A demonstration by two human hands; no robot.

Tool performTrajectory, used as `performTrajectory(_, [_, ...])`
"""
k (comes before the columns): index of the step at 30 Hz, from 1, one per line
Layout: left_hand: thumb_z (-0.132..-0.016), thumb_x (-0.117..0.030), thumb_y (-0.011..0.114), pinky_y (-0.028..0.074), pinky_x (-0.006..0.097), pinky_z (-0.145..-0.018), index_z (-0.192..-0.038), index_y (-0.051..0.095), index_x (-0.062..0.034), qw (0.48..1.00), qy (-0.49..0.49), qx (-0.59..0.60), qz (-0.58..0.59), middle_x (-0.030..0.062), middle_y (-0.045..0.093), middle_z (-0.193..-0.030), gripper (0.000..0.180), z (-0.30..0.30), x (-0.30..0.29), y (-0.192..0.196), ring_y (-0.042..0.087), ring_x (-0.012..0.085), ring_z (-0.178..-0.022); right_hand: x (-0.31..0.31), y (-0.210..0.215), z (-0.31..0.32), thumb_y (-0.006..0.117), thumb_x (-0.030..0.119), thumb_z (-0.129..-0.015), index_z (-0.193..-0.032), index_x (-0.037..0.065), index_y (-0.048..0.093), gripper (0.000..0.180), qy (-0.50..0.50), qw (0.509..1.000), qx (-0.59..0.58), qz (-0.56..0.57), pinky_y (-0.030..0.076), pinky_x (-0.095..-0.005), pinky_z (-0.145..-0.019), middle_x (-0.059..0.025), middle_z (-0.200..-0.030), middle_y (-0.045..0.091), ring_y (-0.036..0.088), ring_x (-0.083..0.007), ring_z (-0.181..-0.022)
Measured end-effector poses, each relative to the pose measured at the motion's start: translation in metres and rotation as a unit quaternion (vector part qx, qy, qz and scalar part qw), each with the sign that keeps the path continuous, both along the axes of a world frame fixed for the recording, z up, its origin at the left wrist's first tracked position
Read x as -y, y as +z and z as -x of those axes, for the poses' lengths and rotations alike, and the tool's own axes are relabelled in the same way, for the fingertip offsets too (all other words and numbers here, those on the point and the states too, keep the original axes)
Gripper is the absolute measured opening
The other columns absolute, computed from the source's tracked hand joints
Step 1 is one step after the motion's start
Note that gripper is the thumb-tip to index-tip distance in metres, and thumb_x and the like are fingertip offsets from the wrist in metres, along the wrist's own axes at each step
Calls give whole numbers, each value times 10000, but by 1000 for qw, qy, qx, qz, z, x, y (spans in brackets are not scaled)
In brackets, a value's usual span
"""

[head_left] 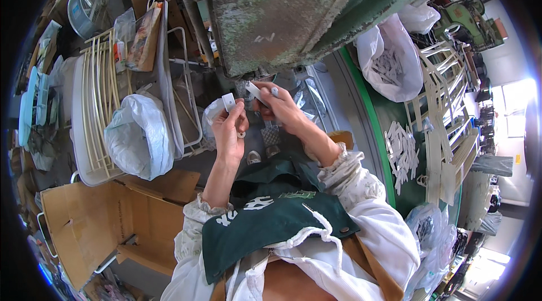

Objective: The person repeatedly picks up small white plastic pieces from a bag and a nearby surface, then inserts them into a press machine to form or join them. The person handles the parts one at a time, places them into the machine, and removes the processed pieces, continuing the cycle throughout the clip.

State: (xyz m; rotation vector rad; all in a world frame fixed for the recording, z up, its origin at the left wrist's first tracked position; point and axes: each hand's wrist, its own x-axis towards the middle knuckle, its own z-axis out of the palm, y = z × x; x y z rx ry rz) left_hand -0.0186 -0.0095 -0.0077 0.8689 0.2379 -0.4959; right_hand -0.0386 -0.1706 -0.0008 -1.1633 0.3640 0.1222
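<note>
My left hand pinches a small flat white metal-looking piece with a dark mark or hole in it, held upright between thumb and fingers. Close beside it, my right hand grips a flat pale strip whose end sticks out towards the left piece. The two pieces are apart. Just beyond both hands stands the worn green machine, its lower edge near my fingertips. What exactly the pieces are, I cannot make out.
On the right, a green table bears a pile of loose white strips, a white sack of similar pieces and long pale slats. To the left are a plastic bag, thin rods and an open cardboard box.
</note>
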Motion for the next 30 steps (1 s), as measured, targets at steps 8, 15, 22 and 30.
performTrajectory(8, [-967, -161, 421, 383, 239, -550, -1241, 486, 5, 996, -90, 9, 7, 103, 607, -856, 327, 0, -3, 1, 504, 120, -606, 80, -161, -102, 453, 158, -885, -1033, 14, 550, 228, 35, 708, 211, 673, 429, -457, -851, -196, -1041, 600, 539, -408, -961])
performTrajectory(15, [-999, -201, 370, 392, 247, -601, -1297, 470, -14, 990, -135, 32, -36, 106, 600, -979, 366, 6, -6, 15, 522, 101, -692, 83, -181, -117, 440, 157, -866, -980, 38, 552, 200, 11, 648, 402, 647, 418, -465, -810, -192, -1031, 575, 539, -378, -953])
performTrajectory(22, [-1002, -218, 380, 394, 239, -561, -1272, 487, -26, 994, -78, 35, -69, 99, 631, -897, 348, 5, -6, 3, 515, 93, -634, 79, -138, -111, 498, 185, -866, -1085, 47, 532, 261, 69, 623, 317, 711, 434, -408, -860, -154, -1114, 558, 539, -311, -1003])
performTrajectory(30, [-1004, -228, 391, 315, 196, -448, -1091, 554, -25, 983, -96, 89, -132, 107, 633, -838, 274, 0, -11, 2, 460, 60, -515, 100, -95, -81, 570, 226, -885, -1273, 77, 494, 422, 138, 873, 169, 437, 415, -357, -955, -85, -1298, 512, 506, -230, -1139])
